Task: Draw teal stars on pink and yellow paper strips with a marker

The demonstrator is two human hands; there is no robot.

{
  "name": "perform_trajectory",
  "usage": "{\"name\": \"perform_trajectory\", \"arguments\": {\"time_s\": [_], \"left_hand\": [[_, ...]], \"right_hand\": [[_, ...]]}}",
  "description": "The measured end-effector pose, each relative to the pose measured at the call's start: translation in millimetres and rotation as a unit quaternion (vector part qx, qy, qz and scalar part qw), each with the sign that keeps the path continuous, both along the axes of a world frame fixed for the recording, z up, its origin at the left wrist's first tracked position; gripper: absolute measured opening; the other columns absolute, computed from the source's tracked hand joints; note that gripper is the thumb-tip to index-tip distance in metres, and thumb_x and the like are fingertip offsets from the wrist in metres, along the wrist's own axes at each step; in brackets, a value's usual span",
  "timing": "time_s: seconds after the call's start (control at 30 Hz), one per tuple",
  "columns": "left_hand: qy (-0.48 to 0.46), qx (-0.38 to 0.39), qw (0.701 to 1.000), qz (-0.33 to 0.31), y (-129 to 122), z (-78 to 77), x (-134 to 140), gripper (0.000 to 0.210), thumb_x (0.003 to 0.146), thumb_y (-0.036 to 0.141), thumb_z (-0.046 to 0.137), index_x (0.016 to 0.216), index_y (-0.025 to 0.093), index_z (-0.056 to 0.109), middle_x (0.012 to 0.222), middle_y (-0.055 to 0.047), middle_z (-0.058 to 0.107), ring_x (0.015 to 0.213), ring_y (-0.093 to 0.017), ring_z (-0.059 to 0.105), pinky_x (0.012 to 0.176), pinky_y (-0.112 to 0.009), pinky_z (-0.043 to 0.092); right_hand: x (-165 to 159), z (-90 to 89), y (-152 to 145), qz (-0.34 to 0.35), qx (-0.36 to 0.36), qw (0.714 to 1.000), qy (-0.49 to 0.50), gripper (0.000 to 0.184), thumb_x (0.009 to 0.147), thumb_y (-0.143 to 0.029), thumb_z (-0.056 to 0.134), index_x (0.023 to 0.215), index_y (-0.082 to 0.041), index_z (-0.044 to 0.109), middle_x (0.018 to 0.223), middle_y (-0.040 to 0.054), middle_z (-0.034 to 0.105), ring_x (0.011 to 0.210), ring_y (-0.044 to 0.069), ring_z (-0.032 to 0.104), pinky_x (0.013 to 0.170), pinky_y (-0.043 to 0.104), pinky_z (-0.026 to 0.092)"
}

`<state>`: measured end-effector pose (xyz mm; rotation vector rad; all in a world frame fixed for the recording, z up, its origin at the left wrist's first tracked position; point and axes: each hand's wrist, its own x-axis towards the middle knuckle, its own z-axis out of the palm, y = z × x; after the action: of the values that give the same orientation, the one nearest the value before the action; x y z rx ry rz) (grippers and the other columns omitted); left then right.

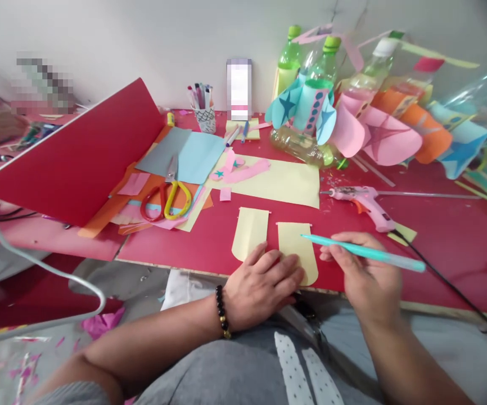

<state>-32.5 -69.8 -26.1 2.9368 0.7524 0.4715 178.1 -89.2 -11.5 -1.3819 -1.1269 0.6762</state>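
Two yellow paper pieces (252, 228), each rounded at the near end, lie side by side on the red tabletop (213, 247), at the left hand's fingertips and partly beneath them. Left hand (266, 284): palm down, fingers extended, gripping nothing; it hides the lower inner parts of both pieces. Right hand (368, 273): fingers curled closed around one teal pen (404, 261) — tip over the right-hand piece, contact unclear.

Beyond the left hand: one long pale-yellow sheet (296, 183) bearing pink cut-outs (249, 172). To its upper left, one pair of scissors (171, 171) on layered paper; farther left, one raised red board (95, 152).

Just past the right hand: one pink glue gun (364, 197), its single black cord (450, 284) running down that hand's outer side. Farther off, at least five paper-dressed bottles (323, 70), crowded and overlapping — exact count unclear. One clear bottle (296, 145) lies before them. Far ahead of the left hand: one pen cup (205, 121), one phone (239, 90).
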Motion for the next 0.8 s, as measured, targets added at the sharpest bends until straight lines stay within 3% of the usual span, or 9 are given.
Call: {"name": "perform_trajectory", "arguments": {"time_s": [0.17, 0.33, 0.57, 0.8], "left_hand": [[-0.027, 0.005, 1.0, -0.011, 1.1, -4.7, -0.6, 0.037, 0.098, 0.03, 0.048, 0.135, 0.026, 0.051, 0.145, -0.003, 0.048, 0.122, -0.025, 0.048, 0.114, -0.049, 0.03], [-0.03, 0.017, 0.999, -0.027, 3.1, -5.9, -1.3, 0.036, 0.098, 0.025, 0.047, 0.133, 0.023, 0.052, 0.144, -0.005, 0.049, 0.122, -0.025, 0.049, 0.112, -0.049, 0.033], [-0.027, 0.1, 0.994, -0.019, 6.0, -5.7, 1.2, 0.034, 0.096, 0.029, 0.053, 0.129, 0.023, 0.057, 0.14, -0.004, 0.053, 0.116, -0.023, 0.052, 0.106, -0.047, 0.042], [-0.018, 0.104, 0.994, -0.02, 5.7, -6.7, 1.2, 0.033, 0.097, 0.03, 0.052, 0.129, 0.024, 0.057, 0.14, -0.003, 0.053, 0.116, -0.023, 0.052, 0.104, -0.047, 0.045]], "right_hand": [[0.1, 5.9, -4.6, -0.002, -0.023, 0.995, -0.092, 0.015, 0.086, -0.036, 0.064, 0.09, -0.023, 0.06, 0.084, 0.0032, 0.069, 0.071, 0.017, 0.068, 0.06, 0.026, 0.055], [2.5, 7.4, -4.1, 0.046, -0.033, 0.967, -0.25, 0.012, 0.089, -0.031, 0.06, 0.096, -0.023, 0.064, 0.082, 0.0022, 0.07, 0.07, 0.015, 0.066, 0.059, 0.024, 0.051], [2.1, 9.5, -0.1, 0.062, -0.021, 0.952, -0.299, 0.008, 0.086, -0.023, 0.063, 0.094, -0.022, 0.061, 0.08, 0.0003, 0.069, 0.063, 0.012, 0.063, 0.056, 0.022, 0.05], [0.6, 8.5, -0.6, 0.06, -0.023, 0.951, -0.301, 0.008, 0.086, -0.022, 0.064, 0.094, -0.022, 0.061, 0.079, -0.0019, 0.067, 0.064, 0.009, 0.061, 0.061, 0.02, 0.048]]}}
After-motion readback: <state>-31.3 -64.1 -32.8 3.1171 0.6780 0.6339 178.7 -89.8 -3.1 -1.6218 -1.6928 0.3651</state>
